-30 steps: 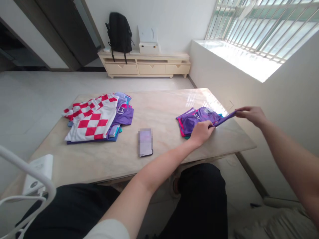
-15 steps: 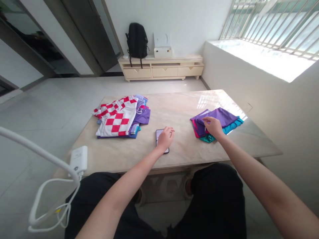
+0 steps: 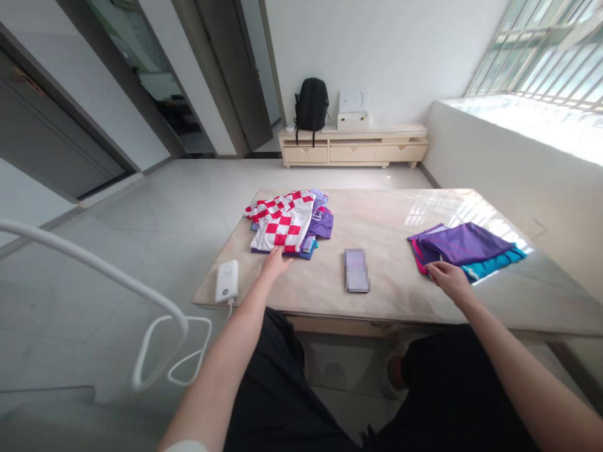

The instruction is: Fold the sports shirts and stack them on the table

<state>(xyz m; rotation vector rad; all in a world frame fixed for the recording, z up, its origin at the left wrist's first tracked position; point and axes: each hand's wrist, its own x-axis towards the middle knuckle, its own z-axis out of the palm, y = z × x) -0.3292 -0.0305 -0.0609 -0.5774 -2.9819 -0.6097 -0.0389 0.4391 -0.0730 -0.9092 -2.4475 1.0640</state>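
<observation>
My left hand (image 3: 276, 263) is at the near edge of a pile of clothes on the left of the table. Its fingers are stretched out and touch or nearly touch the cloth. A red-and-white checkered jersey (image 3: 285, 230) tops this pile, with purple garments (image 3: 323, 225) showing at its right side. On the right, my right hand (image 3: 446, 277) has fingers pinched at the near left corner of a purple garment (image 3: 466, 243). Beneath that lies teal clothing (image 3: 494, 262), with a pink edge (image 3: 417, 256) on the left. Between the piles lies a phone (image 3: 357, 271), its screen blurred.
A white power bank (image 3: 227, 280) with a cable sits at the left edge of the marble-look table (image 3: 391, 220). A thick white tube (image 3: 103, 258) curves in at the left. Beyond the table, a low cabinet (image 3: 353, 152) bears a black backpack (image 3: 311, 105) and a white box (image 3: 353, 120).
My left hand has moved from over the phone leftward to the checkered jersey's pile. My right hand has shifted toward the near side of its pile. The camera view has turned left.
</observation>
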